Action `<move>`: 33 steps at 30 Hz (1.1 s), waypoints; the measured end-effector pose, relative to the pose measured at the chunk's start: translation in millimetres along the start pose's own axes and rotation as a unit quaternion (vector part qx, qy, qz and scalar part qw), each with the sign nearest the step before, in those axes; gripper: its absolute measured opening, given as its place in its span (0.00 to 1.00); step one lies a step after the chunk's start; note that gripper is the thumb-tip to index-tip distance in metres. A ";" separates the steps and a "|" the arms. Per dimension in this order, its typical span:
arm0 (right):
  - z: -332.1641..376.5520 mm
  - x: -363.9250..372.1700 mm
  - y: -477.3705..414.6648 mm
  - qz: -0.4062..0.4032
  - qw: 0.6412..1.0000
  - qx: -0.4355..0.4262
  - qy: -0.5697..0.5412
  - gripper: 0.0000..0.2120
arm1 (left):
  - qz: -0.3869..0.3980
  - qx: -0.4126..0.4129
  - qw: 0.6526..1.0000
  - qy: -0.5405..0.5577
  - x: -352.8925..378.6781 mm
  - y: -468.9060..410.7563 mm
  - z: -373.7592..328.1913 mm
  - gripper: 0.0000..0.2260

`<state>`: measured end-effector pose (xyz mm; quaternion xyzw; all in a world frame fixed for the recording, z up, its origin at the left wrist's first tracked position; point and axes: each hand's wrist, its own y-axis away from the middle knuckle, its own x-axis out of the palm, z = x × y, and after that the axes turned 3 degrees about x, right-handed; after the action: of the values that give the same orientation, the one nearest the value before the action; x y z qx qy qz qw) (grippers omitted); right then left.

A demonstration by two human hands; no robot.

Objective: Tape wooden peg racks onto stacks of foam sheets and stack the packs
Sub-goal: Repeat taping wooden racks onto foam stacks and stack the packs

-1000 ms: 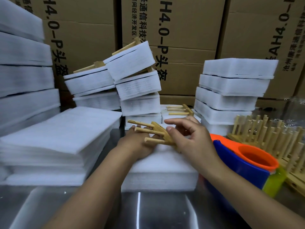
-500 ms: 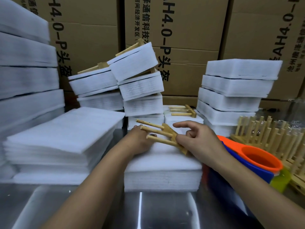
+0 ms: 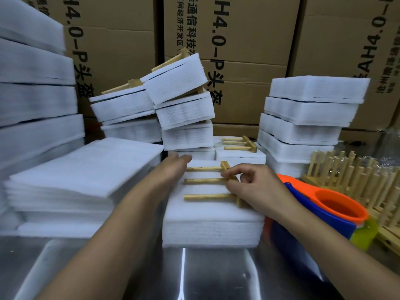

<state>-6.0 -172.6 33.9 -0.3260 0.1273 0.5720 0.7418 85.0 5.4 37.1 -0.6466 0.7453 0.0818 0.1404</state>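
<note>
A wooden peg rack (image 3: 208,181) with three pegs lies flat on a white foam sheet stack (image 3: 211,226) in the middle, pegs pointing left. My right hand (image 3: 254,187) pinches the rack's base bar at its right end. Flat along the stack's left edge, my left hand (image 3: 171,169) has its fingers straight, touching the tip of the top peg, holding nothing. Behind sits another pack with a peg rack (image 3: 239,144) on top. Finished packs (image 3: 179,109) are piled at the back centre, some tilted.
An orange and blue tape dispenser (image 3: 324,204) sits right of the stack. Loose wooden racks (image 3: 355,176) stand at far right. Foam stacks rise at the right (image 3: 311,118), left (image 3: 36,100) and near left (image 3: 86,176). Cardboard boxes (image 3: 238,40) wall the back.
The peg rack has gone from tilted up in both hands to lying flat on the foam stack. My left hand has let go and slid to the stack's left side.
</note>
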 end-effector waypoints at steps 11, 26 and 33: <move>2.6 3.8 -0.7 0.099 0.930 0.225 -0.274 0.17 | 0.015 -0.094 0.995 0.026 2.8 1.8 5.1 0.27; 1.4 -0.7 -5.0 0.064 0.968 0.221 -0.103 0.10 | -0.004 -0.068 0.994 0.082 16.4 6.1 4.2 0.08; -10.1 -12.3 -12.6 -0.003 0.988 0.156 -0.021 0.18 | 0.001 -0.048 0.995 0.086 27.2 8.3 4.0 0.09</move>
<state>3.7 -190.1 37.4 -0.1950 0.1984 0.5498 0.7877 73.9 -17.7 24.2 -0.6568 0.7502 0.0615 0.0449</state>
